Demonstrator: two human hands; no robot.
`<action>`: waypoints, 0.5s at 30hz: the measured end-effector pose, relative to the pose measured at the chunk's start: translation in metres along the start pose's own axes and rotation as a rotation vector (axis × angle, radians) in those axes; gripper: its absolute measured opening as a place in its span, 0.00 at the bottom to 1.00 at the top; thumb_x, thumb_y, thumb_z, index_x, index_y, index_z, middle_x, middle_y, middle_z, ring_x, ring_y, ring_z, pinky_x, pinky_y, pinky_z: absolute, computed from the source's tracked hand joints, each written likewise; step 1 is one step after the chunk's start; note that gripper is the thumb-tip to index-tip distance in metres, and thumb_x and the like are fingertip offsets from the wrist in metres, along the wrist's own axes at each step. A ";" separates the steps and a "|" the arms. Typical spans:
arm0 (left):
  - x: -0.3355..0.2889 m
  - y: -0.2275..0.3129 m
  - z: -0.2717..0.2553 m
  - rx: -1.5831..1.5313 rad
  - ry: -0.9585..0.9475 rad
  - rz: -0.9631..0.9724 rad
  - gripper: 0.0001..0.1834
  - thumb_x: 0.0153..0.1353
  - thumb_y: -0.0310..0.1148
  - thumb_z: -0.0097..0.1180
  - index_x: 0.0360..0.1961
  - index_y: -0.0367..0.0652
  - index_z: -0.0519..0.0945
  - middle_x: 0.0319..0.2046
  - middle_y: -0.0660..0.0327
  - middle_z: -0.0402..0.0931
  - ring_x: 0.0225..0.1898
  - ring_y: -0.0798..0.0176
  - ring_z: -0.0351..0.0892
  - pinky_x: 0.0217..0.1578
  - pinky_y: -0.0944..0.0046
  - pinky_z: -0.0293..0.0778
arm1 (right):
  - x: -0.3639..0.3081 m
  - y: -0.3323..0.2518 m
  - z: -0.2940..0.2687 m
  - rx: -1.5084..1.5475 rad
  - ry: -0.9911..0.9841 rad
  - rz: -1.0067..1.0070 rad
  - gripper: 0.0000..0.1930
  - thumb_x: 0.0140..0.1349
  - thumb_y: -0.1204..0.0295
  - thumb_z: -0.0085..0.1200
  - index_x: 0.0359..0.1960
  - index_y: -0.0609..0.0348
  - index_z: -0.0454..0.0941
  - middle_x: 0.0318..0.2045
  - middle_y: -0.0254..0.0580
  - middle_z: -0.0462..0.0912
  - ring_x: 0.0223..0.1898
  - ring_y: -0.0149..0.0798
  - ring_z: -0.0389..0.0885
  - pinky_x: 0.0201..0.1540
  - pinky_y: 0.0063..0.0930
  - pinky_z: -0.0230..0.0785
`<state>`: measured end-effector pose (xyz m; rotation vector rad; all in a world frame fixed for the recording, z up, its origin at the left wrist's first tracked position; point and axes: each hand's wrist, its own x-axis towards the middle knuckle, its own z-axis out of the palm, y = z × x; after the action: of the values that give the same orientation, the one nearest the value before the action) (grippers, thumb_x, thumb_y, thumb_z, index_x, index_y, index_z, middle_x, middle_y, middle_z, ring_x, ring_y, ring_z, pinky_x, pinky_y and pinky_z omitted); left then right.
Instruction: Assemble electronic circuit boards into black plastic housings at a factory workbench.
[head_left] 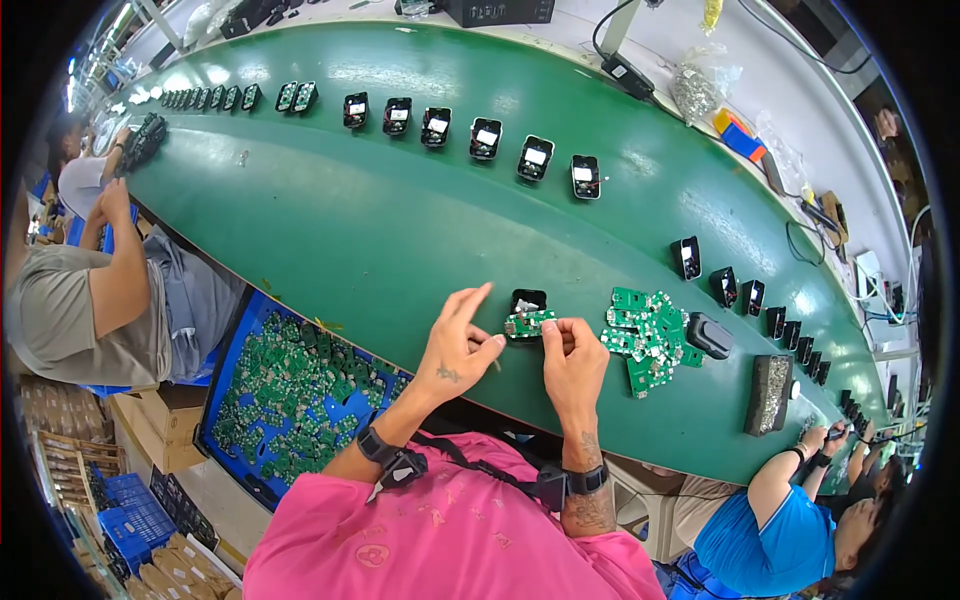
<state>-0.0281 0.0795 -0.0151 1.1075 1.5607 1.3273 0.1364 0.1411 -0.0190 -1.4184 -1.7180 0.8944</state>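
Note:
Between thumb and fingers, my right hand [573,362] grips the right end of a small green circuit board [526,324]. Directly behind that board stands a small black case [529,298] with pale parts inside; whether the two touch, I cannot tell. My left hand [456,348] is open at the board's left, fingers stretched forward and the thumb pointing toward it. To the right of my right hand lies a loose heap of green circuit boards [650,340]. A closed dark case [709,335] rests against the heap's right side.
Black cases [535,158] line the green bench [380,220]. A blue bin [215,420] of circuit boards sits at lower left, a dark block [768,395] at right. Co-workers sit at left [110,290] and right [775,530]. Bags and cables edge the far side.

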 end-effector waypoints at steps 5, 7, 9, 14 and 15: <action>0.026 -0.005 0.008 0.077 -0.223 0.070 0.28 0.61 0.22 0.60 0.63 0.36 0.70 0.65 0.54 0.60 0.32 0.70 0.79 0.32 0.70 0.77 | 0.003 0.001 0.006 0.037 0.009 -0.057 0.10 0.66 0.71 0.60 0.33 0.68 0.81 0.20 0.39 0.80 0.20 0.26 0.75 0.26 0.24 0.69; 0.027 -0.001 0.011 0.081 -0.194 0.149 0.26 0.62 0.23 0.58 0.63 0.38 0.71 0.60 0.54 0.66 0.32 0.71 0.79 0.31 0.70 0.78 | 0.002 -0.003 0.005 0.113 0.034 -0.013 0.10 0.66 0.71 0.60 0.32 0.68 0.81 0.20 0.39 0.80 0.21 0.25 0.74 0.26 0.23 0.68; 0.021 0.006 0.012 -0.271 -0.251 -0.088 0.27 0.60 0.23 0.59 0.62 0.38 0.72 0.52 0.52 0.76 0.32 0.70 0.80 0.31 0.68 0.77 | -0.001 -0.008 -0.001 0.120 0.033 -0.016 0.11 0.67 0.70 0.59 0.33 0.68 0.80 0.20 0.45 0.82 0.21 0.34 0.81 0.27 0.31 0.72; 0.013 0.014 0.017 -0.202 -0.251 -0.049 0.26 0.63 0.21 0.56 0.63 0.40 0.71 0.50 0.55 0.76 0.32 0.73 0.79 0.30 0.70 0.78 | -0.004 -0.023 -0.008 0.003 0.232 -0.286 0.06 0.61 0.75 0.64 0.36 0.65 0.82 0.29 0.40 0.79 0.26 0.29 0.76 0.25 0.24 0.67; 0.011 0.018 0.019 -0.105 -0.249 0.005 0.26 0.63 0.21 0.57 0.63 0.39 0.71 0.50 0.55 0.77 0.32 0.73 0.79 0.30 0.71 0.78 | -0.006 -0.027 -0.010 0.003 0.234 -0.282 0.06 0.61 0.75 0.64 0.36 0.65 0.82 0.29 0.40 0.79 0.26 0.29 0.76 0.25 0.24 0.67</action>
<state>-0.0118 0.0969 -0.0001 1.1630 1.2937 1.2090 0.1328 0.1321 0.0090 -1.1884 -1.6828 0.5542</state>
